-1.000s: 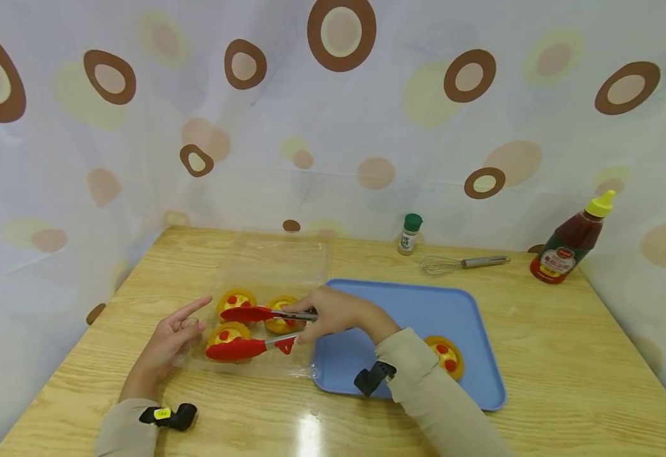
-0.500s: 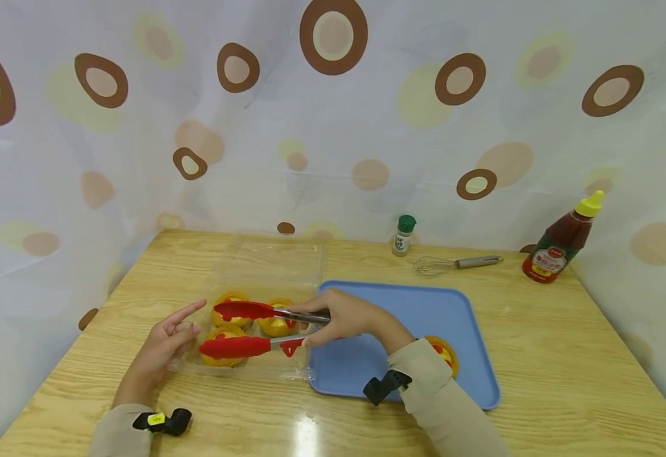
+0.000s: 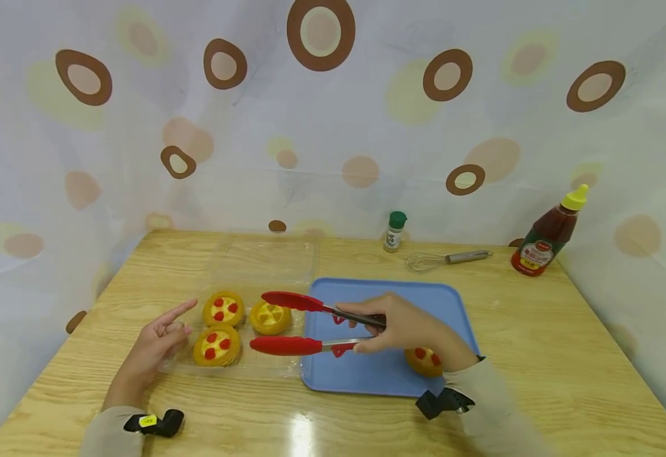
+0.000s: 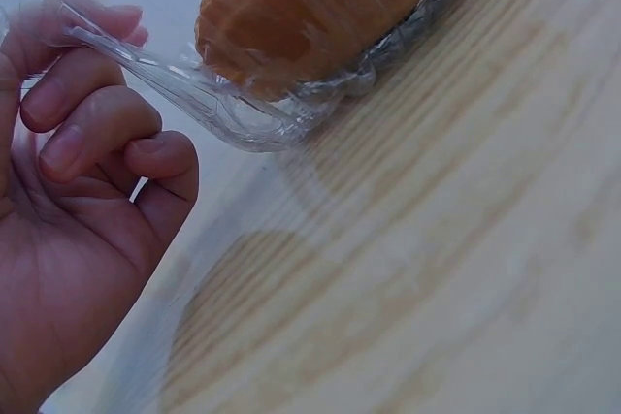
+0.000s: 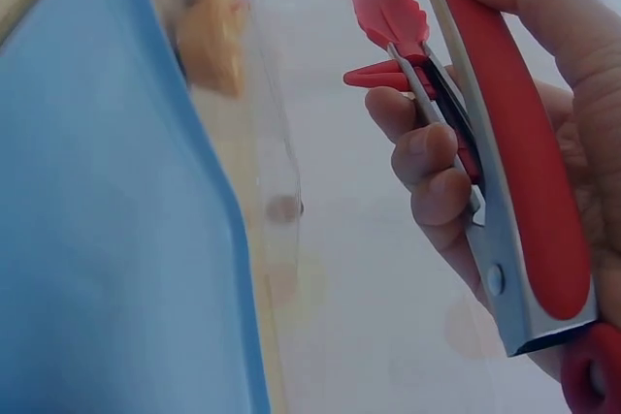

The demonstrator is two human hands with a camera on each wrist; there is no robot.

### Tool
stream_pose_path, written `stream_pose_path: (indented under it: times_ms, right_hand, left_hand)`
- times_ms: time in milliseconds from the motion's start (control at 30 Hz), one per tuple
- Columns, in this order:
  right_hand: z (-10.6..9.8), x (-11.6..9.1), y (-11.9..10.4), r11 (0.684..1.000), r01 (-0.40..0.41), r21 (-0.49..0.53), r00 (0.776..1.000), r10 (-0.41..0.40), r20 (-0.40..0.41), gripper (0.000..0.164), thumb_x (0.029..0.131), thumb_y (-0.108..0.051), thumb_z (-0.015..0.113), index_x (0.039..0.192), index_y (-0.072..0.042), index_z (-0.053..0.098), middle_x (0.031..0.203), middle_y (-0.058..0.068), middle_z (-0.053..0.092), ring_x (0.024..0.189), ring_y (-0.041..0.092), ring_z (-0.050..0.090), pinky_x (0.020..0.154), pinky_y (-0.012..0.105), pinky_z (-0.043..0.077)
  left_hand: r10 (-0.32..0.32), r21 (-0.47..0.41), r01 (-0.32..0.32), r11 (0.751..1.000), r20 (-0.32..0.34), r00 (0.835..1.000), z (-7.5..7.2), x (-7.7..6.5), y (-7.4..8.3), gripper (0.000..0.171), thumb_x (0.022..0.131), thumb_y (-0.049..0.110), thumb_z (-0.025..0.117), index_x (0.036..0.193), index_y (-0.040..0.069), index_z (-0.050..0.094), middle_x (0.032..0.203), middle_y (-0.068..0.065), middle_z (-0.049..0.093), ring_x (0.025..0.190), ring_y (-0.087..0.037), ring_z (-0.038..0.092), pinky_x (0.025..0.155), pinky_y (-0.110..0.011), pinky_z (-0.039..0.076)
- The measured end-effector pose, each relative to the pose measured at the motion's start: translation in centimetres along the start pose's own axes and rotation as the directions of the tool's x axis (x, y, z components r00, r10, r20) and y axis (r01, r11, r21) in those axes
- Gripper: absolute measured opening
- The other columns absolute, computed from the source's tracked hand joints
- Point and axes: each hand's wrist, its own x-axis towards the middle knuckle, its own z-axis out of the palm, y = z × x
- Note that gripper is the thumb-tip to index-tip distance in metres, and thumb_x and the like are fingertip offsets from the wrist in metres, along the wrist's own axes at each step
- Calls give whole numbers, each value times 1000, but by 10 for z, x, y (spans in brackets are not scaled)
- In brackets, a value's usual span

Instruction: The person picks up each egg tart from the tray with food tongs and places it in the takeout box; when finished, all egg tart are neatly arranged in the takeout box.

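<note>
My right hand [image 3: 401, 324] grips red-tipped metal tongs [image 3: 287, 346], whose arms are spread with nothing between the tips. They hover over the right part of a clear plastic container [image 3: 253, 365] and the left edge of a blue tray [image 3: 361, 386]. In the container sit three round tarts: two red-dotted ones, a rear tart [image 3: 223, 309] and a front tart [image 3: 216, 346], and a plainer yellow tart [image 3: 270, 317]. My left hand [image 3: 152, 346] pinches the container's left rim, its index finger extended. Another red-dotted tart [image 3: 423, 362] lies on the tray, partly behind my right forearm.
The container's clear lid [image 3: 264, 260] lies folded back. Behind the tray are a green-capped seasoning jar [image 3: 393, 232] and a whisk [image 3: 449, 259]. A sauce bottle [image 3: 546, 238] with a yellow nozzle stands at the back right. A patterned curtain [image 3: 310, 127] hangs behind the wooden table.
My right hand has drawn the tongs rightward, off the tarts, toward the tray. The tarts remain in the container. My left hand keeps its place at the rim; the head view has shifted slightly.
</note>
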Motion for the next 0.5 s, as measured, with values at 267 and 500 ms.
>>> stream_pose_path:
  times_ms: [267,500]
  right_hand:
    - [-20,-48,3,999,32,-36,998,-33,-47,59,80,-12,75,133,1,53,80,0,63,52,0,39,47,19,37]
    - [-33,-92,6,988,-21,-152,987,-4,-160,61,77,-14,78,134,-7,55,64,-5,49,52,-3,35,44,16,32]
  left_hand:
    - [2,30,-2,1000,-18,1000,-1,-2,0,49,95,-8,45,130,25,57,59,-4,24,49,-20,17,46,-35,14]
    - [-5,49,6,999,-14,1000,1,-2,1,49,95,-7,46,131,25,56,59,-4,25,48,-20,18,46,-36,15]
